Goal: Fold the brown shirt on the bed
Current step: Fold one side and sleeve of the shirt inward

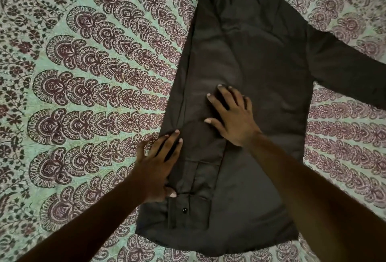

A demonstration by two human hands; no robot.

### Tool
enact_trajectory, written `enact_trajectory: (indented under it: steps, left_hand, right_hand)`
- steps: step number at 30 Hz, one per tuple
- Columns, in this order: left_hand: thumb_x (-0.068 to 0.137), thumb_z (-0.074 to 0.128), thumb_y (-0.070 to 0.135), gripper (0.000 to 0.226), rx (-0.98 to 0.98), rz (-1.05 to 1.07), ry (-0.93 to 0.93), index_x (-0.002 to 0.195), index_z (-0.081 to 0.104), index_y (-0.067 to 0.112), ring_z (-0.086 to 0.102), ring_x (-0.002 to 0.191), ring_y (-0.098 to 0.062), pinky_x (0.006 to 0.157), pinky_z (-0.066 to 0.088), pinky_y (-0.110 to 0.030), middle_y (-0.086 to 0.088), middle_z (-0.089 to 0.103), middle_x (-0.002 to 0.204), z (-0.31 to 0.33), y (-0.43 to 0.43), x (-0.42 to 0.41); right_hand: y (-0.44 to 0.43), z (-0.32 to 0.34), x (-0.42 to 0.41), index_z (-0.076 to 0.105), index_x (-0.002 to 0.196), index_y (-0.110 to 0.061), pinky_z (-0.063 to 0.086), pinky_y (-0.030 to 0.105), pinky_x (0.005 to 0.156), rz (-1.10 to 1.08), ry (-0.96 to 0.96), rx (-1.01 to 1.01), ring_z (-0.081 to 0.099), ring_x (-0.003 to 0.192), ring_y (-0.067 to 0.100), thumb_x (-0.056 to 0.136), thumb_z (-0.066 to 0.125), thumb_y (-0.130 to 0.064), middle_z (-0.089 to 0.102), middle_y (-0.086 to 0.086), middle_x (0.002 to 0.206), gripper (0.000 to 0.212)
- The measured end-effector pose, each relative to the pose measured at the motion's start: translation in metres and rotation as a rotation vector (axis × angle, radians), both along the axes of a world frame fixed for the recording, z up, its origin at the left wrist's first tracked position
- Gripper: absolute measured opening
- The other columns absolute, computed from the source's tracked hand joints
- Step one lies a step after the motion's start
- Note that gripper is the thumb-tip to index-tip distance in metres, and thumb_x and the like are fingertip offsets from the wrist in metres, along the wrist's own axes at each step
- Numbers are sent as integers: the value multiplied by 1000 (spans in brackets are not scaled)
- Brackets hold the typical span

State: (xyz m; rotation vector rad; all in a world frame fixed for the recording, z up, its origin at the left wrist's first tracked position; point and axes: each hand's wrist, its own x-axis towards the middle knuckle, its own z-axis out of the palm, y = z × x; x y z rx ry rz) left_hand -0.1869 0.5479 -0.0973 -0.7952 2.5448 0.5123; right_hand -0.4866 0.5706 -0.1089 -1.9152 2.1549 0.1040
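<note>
We see the brown shirt (261, 52) spread flat on the bed (83, 94), lying right of the middle of the view with its length running from the near edge toward the far one; the bed wears a patterned cover of pale green with rows of dark maroon fan shapes, and this shows all around the cloth. The shirt's left side is turned in over its body, making a long straight edge on that flank; the folded sleeve (200, 157) lies down along this part, and its cuff (188, 209) sits near the close end, bearing one small dark button (184, 211). The other sleeve (344, 69) stretches out to the right (still unfolded) and runs off past the picture's edge. Both hands are released and lie flat, grasping nothing; the left hand (158, 163) rests on the shirt's left edge, partly on the cover, its fingers straight and pointing away from us, its thumb touching the cloth just above the cuff; the right hand (231, 119) presses palm down on the middle of the shirt, fingers spread wide, touching the fabric beside the folded sleeve. The two hands are near each other but apart; both forearms reach in bare from the bottom of the view.
</note>
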Motion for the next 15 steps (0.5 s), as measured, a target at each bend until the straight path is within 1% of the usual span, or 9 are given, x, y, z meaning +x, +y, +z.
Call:
enact_trajectory:
  steps: [2,4,5,7,9,10,12,13,15]
  left_hand:
    - [48,67,77,136,-13,27,26,162,23,18,20,151,-27,109,28,-64,-4,6,172,6,1,-4]
    - [58,61,69,110,-66,72,122,153,43,17,37,143,-29,109,30,-62,-5,28,165,9,0,-12]
    - [64,59,64,95,-109,101,193,145,54,16,46,136,-30,108,31,-59,-5,41,157,9,-3,-17]
    - [79,56,55,68,-229,148,317,133,66,15,59,118,-28,103,35,-54,-2,63,131,4,-14,-30]
    - [89,56,46,52,-334,184,377,128,70,14,63,102,-29,97,38,-49,-2,72,106,-1,-31,-47]
    - [90,57,43,48,-368,201,396,125,71,14,64,98,-30,93,39,-47,-3,74,99,-3,-41,-56]
    - [90,56,40,44,-398,216,425,121,72,13,62,98,-31,87,42,-45,-5,74,100,-3,-66,-76]
    - [90,55,41,45,-390,216,422,124,69,14,60,104,-32,87,43,-45,-6,71,109,-3,-78,-85]
    - [89,54,47,58,-348,203,371,138,57,15,53,123,-32,97,42,-47,-7,59,136,-6,-104,-100]
  right_hand:
    - [-9,0,0,29,162,-35,27,58,117,235,5,-33,20,157,32,102,33,-70,19,4,172,70]
    - [-16,-5,-5,29,162,-36,28,54,116,495,29,-24,23,156,30,104,32,-68,19,3,173,66]
    - [-20,-8,-9,28,162,-37,29,53,116,523,40,-16,24,156,30,104,32,-67,18,2,173,65]
    - [-32,-10,-21,28,162,-38,32,54,115,353,47,-19,23,156,32,104,29,-68,16,3,174,65]
    - [-46,-7,-31,30,162,-35,32,56,116,111,15,-23,20,156,37,101,27,-69,14,9,173,69]
    - [-52,-5,-34,32,161,-32,32,57,117,60,3,-30,20,156,38,101,27,-69,15,12,172,71]
    - [-65,-4,-38,35,160,-26,33,56,117,140,-4,-74,23,155,37,102,30,-66,20,13,171,71]
    - [-71,-4,-39,35,160,-25,34,54,116,241,1,-86,25,155,36,104,31,-64,22,12,171,68]
    - [-84,-6,-45,37,160,-27,36,49,114,419,36,-78,28,154,32,106,31,-60,23,9,171,63]
